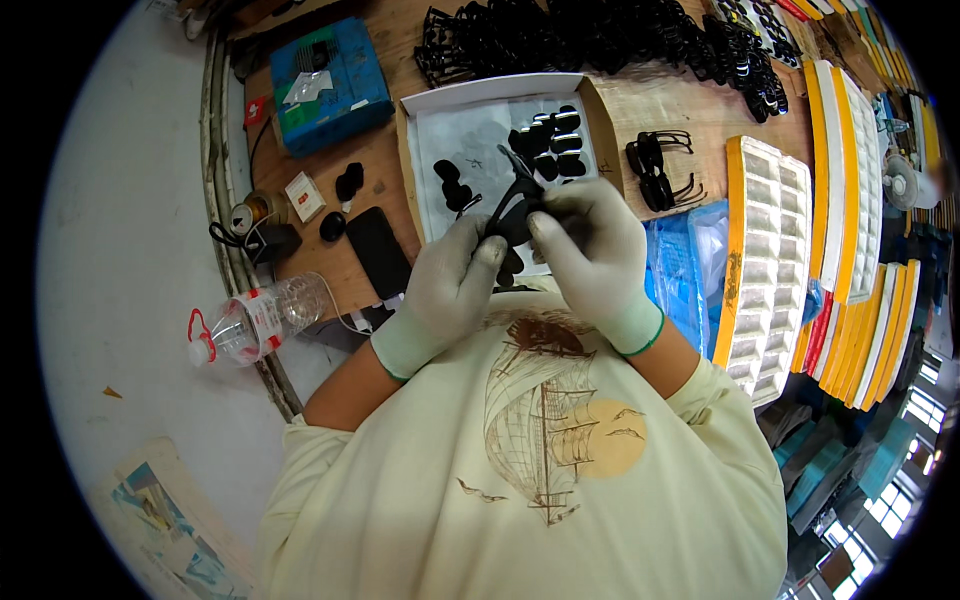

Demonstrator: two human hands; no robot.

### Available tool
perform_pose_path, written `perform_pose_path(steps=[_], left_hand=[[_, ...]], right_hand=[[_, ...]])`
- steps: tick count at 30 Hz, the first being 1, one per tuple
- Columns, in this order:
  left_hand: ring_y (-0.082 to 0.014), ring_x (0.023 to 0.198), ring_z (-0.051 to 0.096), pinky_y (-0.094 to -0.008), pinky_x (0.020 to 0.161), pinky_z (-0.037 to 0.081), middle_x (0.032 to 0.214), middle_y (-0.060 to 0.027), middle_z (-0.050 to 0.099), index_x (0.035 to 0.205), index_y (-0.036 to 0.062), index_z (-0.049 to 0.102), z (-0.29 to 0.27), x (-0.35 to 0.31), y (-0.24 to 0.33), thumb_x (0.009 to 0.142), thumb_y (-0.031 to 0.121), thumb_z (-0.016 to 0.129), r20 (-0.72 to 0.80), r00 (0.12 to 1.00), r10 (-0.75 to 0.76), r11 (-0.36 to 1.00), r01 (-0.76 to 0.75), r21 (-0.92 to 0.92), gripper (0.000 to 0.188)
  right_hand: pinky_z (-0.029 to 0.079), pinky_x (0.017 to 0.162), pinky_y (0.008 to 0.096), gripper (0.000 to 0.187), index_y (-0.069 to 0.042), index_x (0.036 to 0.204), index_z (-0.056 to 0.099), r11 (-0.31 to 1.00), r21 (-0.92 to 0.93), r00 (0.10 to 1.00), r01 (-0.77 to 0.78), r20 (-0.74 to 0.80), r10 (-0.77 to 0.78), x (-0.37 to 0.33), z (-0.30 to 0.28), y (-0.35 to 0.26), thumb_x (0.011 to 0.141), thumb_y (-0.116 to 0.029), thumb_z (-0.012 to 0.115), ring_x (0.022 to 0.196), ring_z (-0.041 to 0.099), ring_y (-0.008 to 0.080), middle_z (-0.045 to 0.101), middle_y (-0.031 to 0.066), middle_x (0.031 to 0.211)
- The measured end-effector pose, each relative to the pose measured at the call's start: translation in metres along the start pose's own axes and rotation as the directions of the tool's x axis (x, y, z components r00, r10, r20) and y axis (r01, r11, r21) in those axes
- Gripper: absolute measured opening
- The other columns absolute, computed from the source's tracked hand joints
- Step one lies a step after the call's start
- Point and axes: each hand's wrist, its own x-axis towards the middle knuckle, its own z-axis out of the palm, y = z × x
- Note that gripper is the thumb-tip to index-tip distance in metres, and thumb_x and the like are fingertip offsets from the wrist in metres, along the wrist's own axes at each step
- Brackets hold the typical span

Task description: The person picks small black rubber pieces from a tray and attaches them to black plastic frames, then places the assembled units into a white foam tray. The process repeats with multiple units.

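Note:
Both of my hands wear pale knit gloves and meet over a black glasses frame (515, 205), held above the near edge of a shallow cardboard box (590, 100). My left hand (455, 280) grips the frame from the left. My right hand (595, 250) pinches it from the right, its fingers partly hiding the frame. One temple arm sticks up toward the box. Several loose black lenses (552, 140) lie on white paper inside the box.
A heap of black frames (600, 40) fills the bench's far side. Finished glasses (655, 170) lie right of the box. Yellow-edged compartment trays (770, 250) stand right. A black phone (378, 250), a blue box (330, 85) and a plastic bottle (255, 320) sit left.

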Motion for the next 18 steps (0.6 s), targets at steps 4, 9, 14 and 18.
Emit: perform_pose_path(steps=[4, 9, 14, 18], left_hand=[[-0.0126, 0.077, 0.062, -0.0284, 0.072, 0.050, 0.086, -0.0085, 0.067, 0.117, -0.0059, 0.056, -0.005, -0.005, -0.011, 0.104, 0.029, 0.048, 0.090, 0.996, 0.009, 0.999, -0.005, -0.050, 0.038], [-0.0120, 0.074, 0.060, -0.0272, 0.070, 0.049, 0.083, -0.0085, 0.067, 0.119, -0.0057, 0.056, -0.008, -0.006, -0.008, 0.104, 0.030, 0.048, 0.174, 0.984, 0.047, 0.998, -0.039, -0.051, 0.040], [-0.0257, 0.066, 0.066, -0.0355, 0.063, 0.050, 0.075, -0.0153, 0.065, 0.113, -0.0042, 0.058, -0.019, -0.008, 0.002, 0.103, 0.023, 0.050, 0.149, 0.988, 0.032, 0.990, -0.052, 0.134, 0.030], [-0.0251, 0.064, 0.066, -0.0356, 0.061, 0.050, 0.074, -0.0152, 0.065, 0.111, -0.0047, 0.059, -0.016, -0.011, -0.004, 0.103, 0.024, 0.050, 0.091, 0.995, 0.050, 0.997, -0.055, 0.060, 0.031]], right_hand=[[0.049, 0.070, 0.0249, 0.032, 0.005, 0.108, 0.066, 0.889, 0.227, 0.906, -0.397, 0.254, 0.339, 0.007, -0.014, 0.001, 0.095, -0.023, 0.066, 0.077, 0.058, 0.0085, 0.066, 0.0052, 0.089], [0.046, 0.066, 0.0250, 0.034, 0.005, 0.104, 0.068, 0.828, 0.327, 0.860, -0.456, 0.400, 0.316, 0.007, -0.016, 0.009, 0.096, -0.027, 0.063, 0.074, 0.055, 0.0084, 0.064, 0.0030, 0.083], [0.046, 0.065, 0.0242, 0.031, 0.005, 0.101, 0.068, 0.875, 0.222, 0.866, -0.430, 0.374, 0.330, 0.002, -0.014, 0.009, 0.096, -0.025, 0.064, 0.073, 0.054, 0.0070, 0.063, 0.0015, 0.080], [0.045, 0.064, 0.0239, 0.029, 0.004, 0.097, 0.069, 0.877, 0.221, 0.865, -0.426, 0.384, 0.323, 0.000, -0.014, 0.009, 0.095, -0.025, 0.066, 0.072, 0.054, 0.0064, 0.062, 0.0009, 0.077]])
